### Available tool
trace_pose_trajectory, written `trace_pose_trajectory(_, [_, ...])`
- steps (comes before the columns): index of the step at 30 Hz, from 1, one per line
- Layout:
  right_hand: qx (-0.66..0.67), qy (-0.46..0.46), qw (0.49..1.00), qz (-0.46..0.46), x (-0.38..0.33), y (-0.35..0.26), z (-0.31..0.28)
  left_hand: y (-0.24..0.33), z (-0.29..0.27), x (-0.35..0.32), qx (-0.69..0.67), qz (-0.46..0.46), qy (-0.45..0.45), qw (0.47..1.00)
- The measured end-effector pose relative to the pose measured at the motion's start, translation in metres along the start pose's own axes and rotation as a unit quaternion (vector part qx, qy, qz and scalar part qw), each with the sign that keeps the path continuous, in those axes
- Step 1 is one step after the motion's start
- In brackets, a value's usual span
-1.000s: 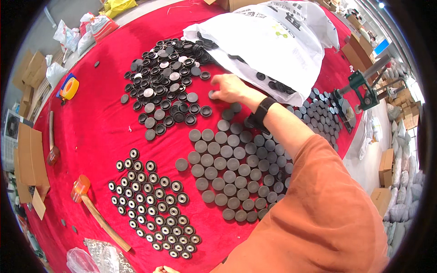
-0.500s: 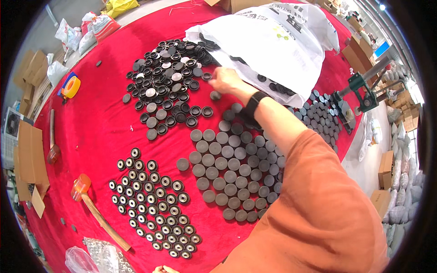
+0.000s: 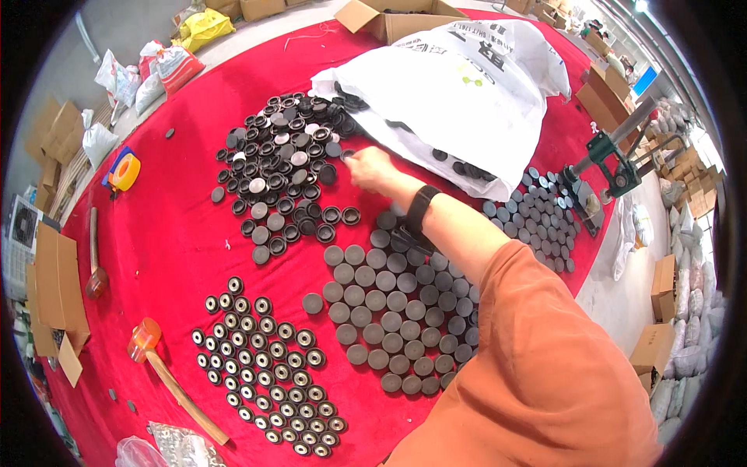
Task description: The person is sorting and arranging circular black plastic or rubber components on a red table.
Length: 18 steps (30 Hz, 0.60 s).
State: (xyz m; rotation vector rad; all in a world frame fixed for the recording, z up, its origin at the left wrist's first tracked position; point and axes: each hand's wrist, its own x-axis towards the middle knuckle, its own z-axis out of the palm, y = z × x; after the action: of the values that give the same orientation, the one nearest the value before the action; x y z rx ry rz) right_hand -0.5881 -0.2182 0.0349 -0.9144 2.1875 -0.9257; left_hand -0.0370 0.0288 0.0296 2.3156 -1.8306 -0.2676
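Observation:
My right hand (image 3: 372, 169) reaches across the red cloth, with a dark band (image 3: 421, 208) on the wrist. Its fingers are bent together at a round black cap (image 3: 347, 155), partly covered by the fingertips, at the right edge of a loose heap of black and grey caps (image 3: 289, 167). Under my forearm lies a flat group of grey discs (image 3: 376, 300), set close together with smooth faces up. Left of those stand several rows of black round pieces with metal centres (image 3: 263, 359). My left hand is out of view.
A large white sack (image 3: 459, 93) lies behind my hand, with black caps at its mouth. A green hand press (image 3: 611, 167) stands at right beside more discs (image 3: 541, 218). At left lie an orange-headed mallet (image 3: 146, 338), a wooden-handled hammer (image 3: 96, 265) and yellow tape (image 3: 124, 172).
The view has tilted up slightly, so most things sit lower. My right hand stays by the heap's edge, its fingers further over the black cap. My left hand has left the lower edge.

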Motion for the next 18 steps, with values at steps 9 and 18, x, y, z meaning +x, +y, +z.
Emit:
trace_pose_trajectory(9, [-0.307,0.18,0.934,-0.023,0.018,0.066,-0.114,-0.004,0.002,0.002,-0.02,-0.003,-0.013,1.0])
trace_pose_trajectory(18, [-0.335,0.342,0.862,-0.167,0.021,0.048,-0.218,0.013,-0.006,0.001,0.047,0.033,-0.006,0.998])
